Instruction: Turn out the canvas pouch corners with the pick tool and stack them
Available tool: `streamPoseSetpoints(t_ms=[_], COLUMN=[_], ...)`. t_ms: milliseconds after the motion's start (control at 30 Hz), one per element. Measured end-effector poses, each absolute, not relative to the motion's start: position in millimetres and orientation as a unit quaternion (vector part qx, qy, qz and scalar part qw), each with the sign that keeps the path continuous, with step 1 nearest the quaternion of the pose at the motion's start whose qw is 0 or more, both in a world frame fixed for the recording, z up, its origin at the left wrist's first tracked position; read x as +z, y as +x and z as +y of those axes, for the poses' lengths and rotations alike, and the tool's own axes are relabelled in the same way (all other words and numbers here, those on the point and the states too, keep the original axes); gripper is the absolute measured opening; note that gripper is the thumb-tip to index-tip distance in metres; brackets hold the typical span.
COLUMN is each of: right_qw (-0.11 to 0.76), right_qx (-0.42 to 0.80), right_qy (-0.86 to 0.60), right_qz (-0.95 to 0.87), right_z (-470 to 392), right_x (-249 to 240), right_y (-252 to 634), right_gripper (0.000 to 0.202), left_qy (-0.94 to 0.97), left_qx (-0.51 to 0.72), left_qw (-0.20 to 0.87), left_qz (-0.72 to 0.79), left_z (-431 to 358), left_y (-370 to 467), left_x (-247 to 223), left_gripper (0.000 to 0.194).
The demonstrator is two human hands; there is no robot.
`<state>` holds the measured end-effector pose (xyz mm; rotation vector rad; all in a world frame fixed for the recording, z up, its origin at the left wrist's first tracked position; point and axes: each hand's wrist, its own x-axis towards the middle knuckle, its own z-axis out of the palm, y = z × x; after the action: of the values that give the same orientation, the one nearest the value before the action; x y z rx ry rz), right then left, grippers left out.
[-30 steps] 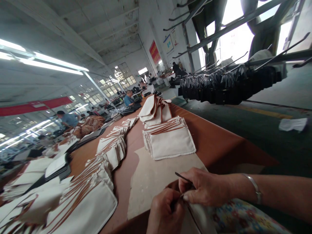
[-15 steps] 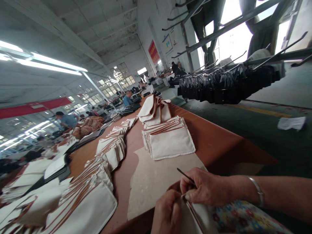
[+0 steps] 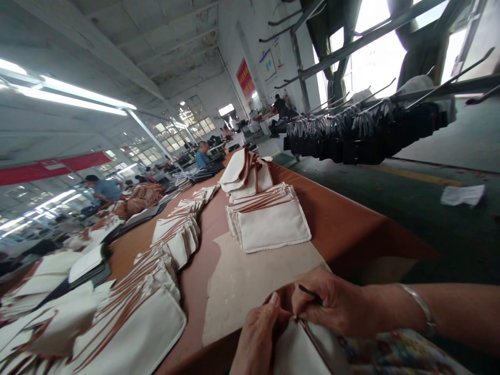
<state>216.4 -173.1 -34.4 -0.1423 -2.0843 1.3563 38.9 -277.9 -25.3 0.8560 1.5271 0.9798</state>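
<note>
At the bottom of the head view, a white fabric pouch (image 3: 289,351) with a brown-edged slit or zipper lies below my hands, close to the table's near edge. My left hand (image 3: 255,333) is closed on its upper left side, thumb up. With closed fingers, my right hand (image 3: 332,299) pinches the top end of the slit. A thin dark tool (image 3: 308,291) sticks out from the right hand's grip; its working end is hidden. Something brown shows between the hands. The fingertips cover the exact spot where they meet the pouch.
Ahead on the brown table (image 3: 344,213) sits a pile of white pouches (image 3: 273,229) beside a beige sheet (image 3: 234,286). Long overlapping rows of pouches (image 3: 136,333) run along the left. A metal rack (image 3: 363,47) with black items stands right. Other people work farther back.
My left thumb has risen and straightened beside the pouch's top. My right hand has tilted, so less of the dark tool shows and it points lower.
</note>
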Motion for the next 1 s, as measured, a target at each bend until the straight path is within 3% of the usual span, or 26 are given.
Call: streamPoseSetpoints(t_ms=[100, 300, 467, 567, 667, 833, 1000], right_qw=[0.329, 0.274, 0.307, 0.338, 0.251, 0.126, 0.186], right_qx=[0.407, 0.255, 0.325, 0.479, 0.592, 0.580, 0.589], right_qy=[0.004, 0.043, 0.053, -0.016, -0.088, 0.008, 0.009], right_qz=[-0.852, -0.926, -0.893, -0.810, -0.761, -0.805, -0.786], right_z=[-169, -161, -167, -166, -156, -145, -154], right_x=[-38, -39, -42, -40, -28, -11, -27], right_y=[221, 226, 234, 237, 236, 226, 221], right_gripper=[0.012, 0.028, 0.027, 0.026, 0.037, 0.024, 0.007], left_qy=[0.312, 0.318, 0.408, 0.462, 0.526, 0.593, 0.622], left_qx=[0.411, 0.410, 0.376, 0.360, 0.339, 0.312, 0.333], left_qw=[0.584, 0.572, 0.515, 0.470, 0.405, 0.316, 0.296], left_qz=[0.627, 0.635, 0.654, 0.661, 0.667, 0.672, 0.644], left_z=[-277, -278, -284, -286, -284, -285, -290], left_y=[40, 45, 47, 46, 46, 47, 49], left_x=[-28, -24, -15, -8, -1, 7, -1], left_gripper=[0.064, 0.058, 0.056, 0.054, 0.049, 0.042, 0.037])
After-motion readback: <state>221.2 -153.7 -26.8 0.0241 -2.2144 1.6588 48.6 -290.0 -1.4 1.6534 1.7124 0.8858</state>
